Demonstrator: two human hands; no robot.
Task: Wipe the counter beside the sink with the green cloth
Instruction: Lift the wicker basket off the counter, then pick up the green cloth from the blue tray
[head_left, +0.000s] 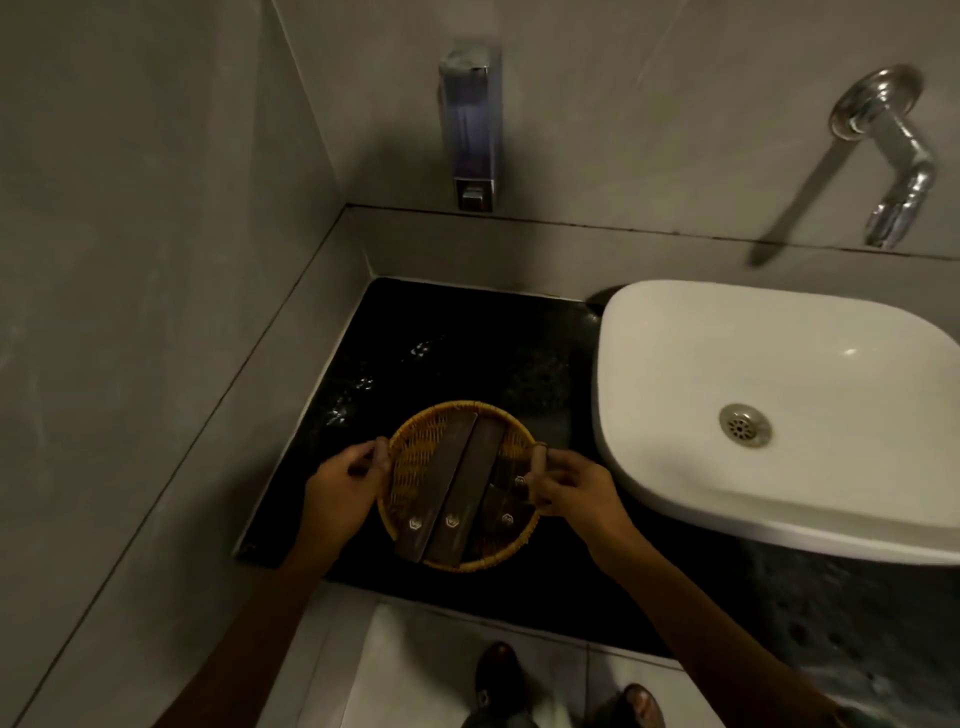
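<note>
The left hand (340, 486) and right hand (574, 486) each pinch opposite rims of the basket (415, 467), grips closed on it. It sits at the desk's (467, 338) front edge, left of the sink (779, 364). The green cloth is not visible.

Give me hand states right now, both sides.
Left hand: closed on the wicker basket rim, left side.
Right hand: closed on the basket rim, right side.

A wicker basket (415, 457) holds dark flat packets (451, 499); soap dispenser (470, 130) and tap (888, 150) on the wall.
</note>
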